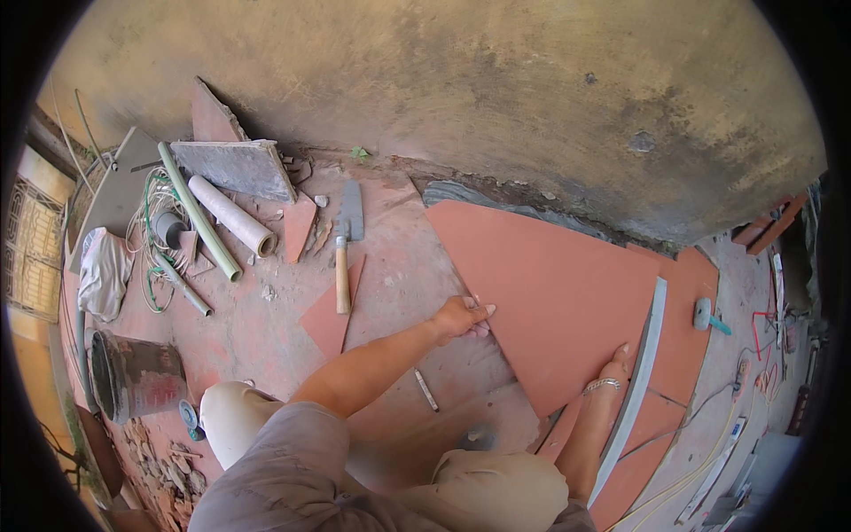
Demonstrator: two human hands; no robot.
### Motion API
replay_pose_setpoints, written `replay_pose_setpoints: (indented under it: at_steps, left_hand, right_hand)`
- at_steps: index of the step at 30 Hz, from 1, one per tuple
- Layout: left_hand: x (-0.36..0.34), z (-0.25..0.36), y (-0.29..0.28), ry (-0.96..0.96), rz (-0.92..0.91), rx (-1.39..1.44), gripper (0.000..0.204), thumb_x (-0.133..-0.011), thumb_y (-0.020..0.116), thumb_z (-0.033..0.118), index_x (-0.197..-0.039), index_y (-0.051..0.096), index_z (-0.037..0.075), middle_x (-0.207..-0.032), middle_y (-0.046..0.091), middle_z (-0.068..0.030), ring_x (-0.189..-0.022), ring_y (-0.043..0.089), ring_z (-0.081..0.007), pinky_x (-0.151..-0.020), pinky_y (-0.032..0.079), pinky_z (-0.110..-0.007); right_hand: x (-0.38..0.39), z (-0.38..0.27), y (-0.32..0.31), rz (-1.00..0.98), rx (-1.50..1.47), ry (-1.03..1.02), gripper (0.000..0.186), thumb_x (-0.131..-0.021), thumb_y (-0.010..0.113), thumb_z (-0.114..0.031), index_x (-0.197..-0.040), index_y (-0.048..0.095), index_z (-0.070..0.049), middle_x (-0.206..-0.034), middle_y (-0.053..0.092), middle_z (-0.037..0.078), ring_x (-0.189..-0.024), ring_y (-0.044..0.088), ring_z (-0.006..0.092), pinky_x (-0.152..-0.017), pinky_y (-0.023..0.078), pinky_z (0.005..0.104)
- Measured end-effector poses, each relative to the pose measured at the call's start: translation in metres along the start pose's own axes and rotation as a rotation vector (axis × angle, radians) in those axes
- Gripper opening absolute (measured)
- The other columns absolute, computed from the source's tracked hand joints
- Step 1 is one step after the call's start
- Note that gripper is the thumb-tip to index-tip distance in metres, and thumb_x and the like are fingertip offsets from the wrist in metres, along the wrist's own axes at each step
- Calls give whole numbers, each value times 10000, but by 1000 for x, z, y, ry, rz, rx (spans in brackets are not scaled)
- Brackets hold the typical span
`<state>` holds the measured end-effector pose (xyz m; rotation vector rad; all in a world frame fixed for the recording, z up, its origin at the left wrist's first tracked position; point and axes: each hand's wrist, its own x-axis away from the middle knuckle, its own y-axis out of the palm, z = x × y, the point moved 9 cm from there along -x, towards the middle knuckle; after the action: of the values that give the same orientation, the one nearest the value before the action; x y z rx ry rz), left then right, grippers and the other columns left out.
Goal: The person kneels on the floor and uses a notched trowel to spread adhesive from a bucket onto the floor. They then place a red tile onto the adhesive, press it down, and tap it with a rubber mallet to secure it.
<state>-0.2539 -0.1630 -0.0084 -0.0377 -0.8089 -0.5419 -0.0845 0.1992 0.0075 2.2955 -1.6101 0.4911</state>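
A large terracotta-red floor tile lies tilted in front of me, between the wall and my knees. At its left edge, my left hand is closed, thumb on top and fingers bent at the rim. My right hand, with a chain bracelet at the wrist, grips the near right edge; its fingers are partly hidden. Alongside my right forearm runs a long pale metal straightedge. Other red tiles lie flat beyond it. A wood-handled trowel rests left of the tile, across a broken tile piece.
A stained wall closes off the far side. On the left are a bucket, tubes, a white bag and rubble. A marker lies near my knees. A mallet and cables are on the right.
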Motion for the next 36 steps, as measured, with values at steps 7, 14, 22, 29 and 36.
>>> replay_pose_setpoints:
  at_steps: [7,14,22,29,36]
  left_hand:
    - [-46,7,-33,50,286,91,331,-975,709,343,-972,711,13,-864,718,-53,-706,657,-124,-602,531,-260]
    - [-65,14,-47,49,346,111,297,-965,727,298,-961,703,2,-859,709,-50,-700,652,-122,-578,523,-254]
    - [-64,17,-52,6,375,95,282,-963,730,286,-966,699,6,-864,709,-47,-701,651,-122,-599,530,-256]
    - [-62,18,-53,9,362,114,324,-939,749,348,-946,689,30,-852,707,-40,-701,645,-112,-616,528,-258]
    - [-2,52,-29,22,133,219,487,-857,801,463,-1132,674,81,-1004,707,-41,-819,652,-136,-709,539,-292]
  right_hand:
    - [-44,42,34,124,239,5,711,-1013,586,-489,-1376,493,116,-1347,603,213,-1170,627,298,-989,536,401]
    - [-54,52,64,65,189,14,697,-1015,579,-492,-1330,534,128,-1261,653,216,-1075,672,294,-929,563,371]
    - [-58,58,63,133,287,33,781,-983,597,-551,-1313,532,153,-1247,653,251,-1070,669,317,-917,560,386]
    - [-55,58,64,140,295,38,737,-1010,567,-530,-1333,529,132,-1285,641,222,-1100,656,309,-936,555,392]
    - [-6,40,55,-47,-35,116,683,-1045,514,-500,-1423,481,67,-1400,574,195,-1206,612,319,-1007,533,425]
